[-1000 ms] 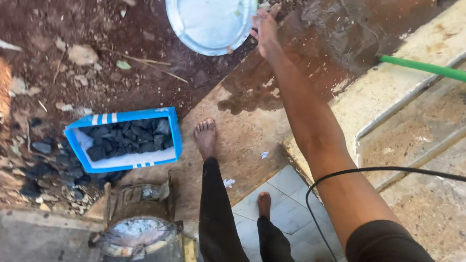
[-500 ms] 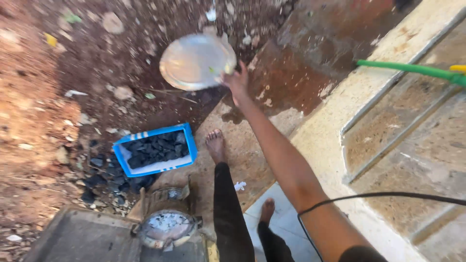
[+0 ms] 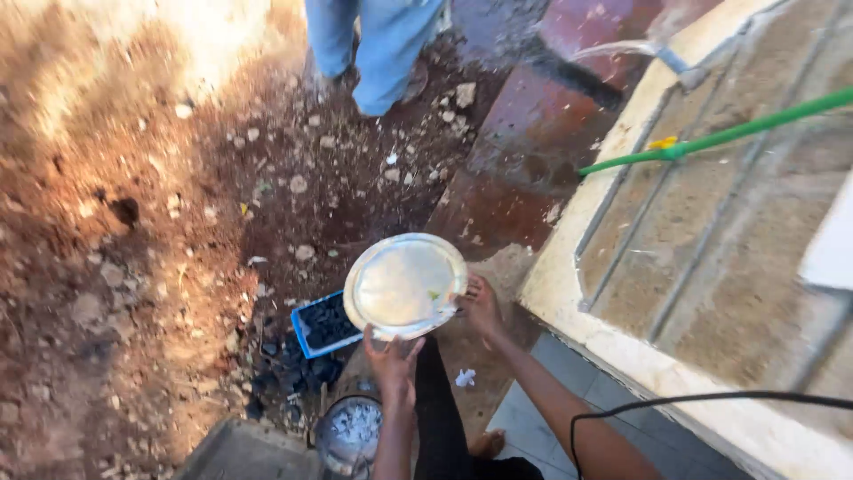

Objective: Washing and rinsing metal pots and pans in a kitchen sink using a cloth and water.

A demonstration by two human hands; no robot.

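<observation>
outdoors, the largest feature is the reddish dirt ground [image 3: 133,267], strewn with pale stones, with a wet dark patch toward the top. next in size, the raised concrete ledge [image 3: 711,293] runs down the right side, crossed by a green hose [image 3: 711,138]. another person in blue trousers [image 3: 373,44] stands at the top edge, well apart from you; keep clear of that side.

you hold a round metal basin [image 3: 406,285] over the ground in front of you, its open face tilted up toward the camera, with a small green fleck on the inside. your left hand [image 3: 391,356] grips the near rim from below, fingers curled onto the edge. your right hand [image 3: 480,307] clasps the right rim, thumb over the lip. both hands are closed on the basin, none free.

directly below the basin sits a blue tray of charcoal [image 3: 324,324], partly hidden by it, with loose charcoal scattered beside it. nearer your legs stands a small stove with grey ash [image 3: 351,431]. a bit of white scrap [image 3: 465,378] lies on the paving.

in my judgement, good handling calls for opposite-rim grips as you have them, the basin held steady, and any tipping directed away from the charcoal and the stove.
</observation>
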